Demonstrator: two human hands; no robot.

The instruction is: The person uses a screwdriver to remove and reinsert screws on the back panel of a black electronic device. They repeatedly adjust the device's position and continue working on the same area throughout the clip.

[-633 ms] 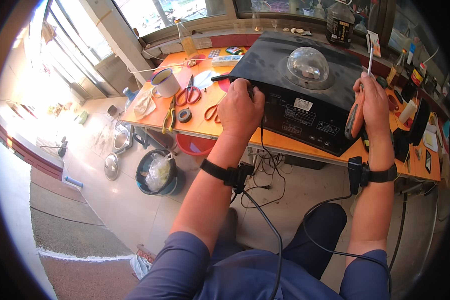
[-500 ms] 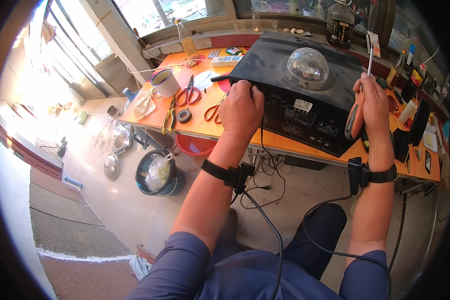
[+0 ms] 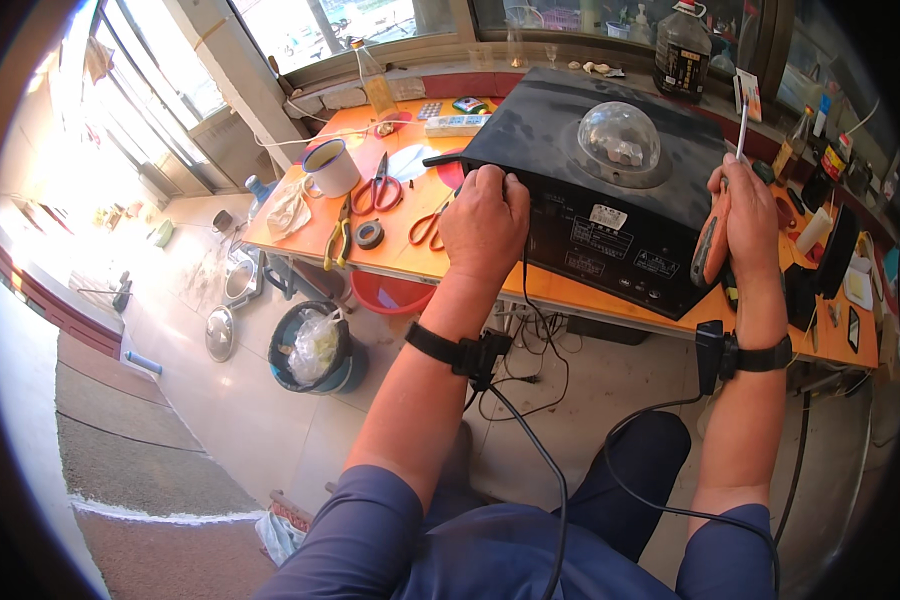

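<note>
A black box-shaped appliance (image 3: 530, 125) with printed labels on its near side lies across the orange table. On its top sits a clear dome (image 3: 620, 138). My left hand (image 3: 485, 222) is closed at its left near corner, fingers curled over the edge and fingertips hidden. A black bar (image 3: 444, 159) juts out left of that hand. At the right end of the appliance, my right hand (image 3: 753, 222) is wrapped round a screwdriver (image 3: 710, 245). Its orange and black handle points down, and its pale shaft sticks up past the fingers.
On the table (image 3: 410, 258), left of the appliance, are red-handled scissors (image 3: 378, 190), pliers (image 3: 339, 235), black tape (image 3: 369, 234) and an enamel mug (image 3: 331, 168). A glass bottle (image 3: 374, 82) stands behind. Cables (image 3: 540, 345) hang below; a bin (image 3: 313, 350) stands on the floor.
The whole view has shifted slightly, with the appliance a little lower and to the right. Both hands keep the same hold and posture.
</note>
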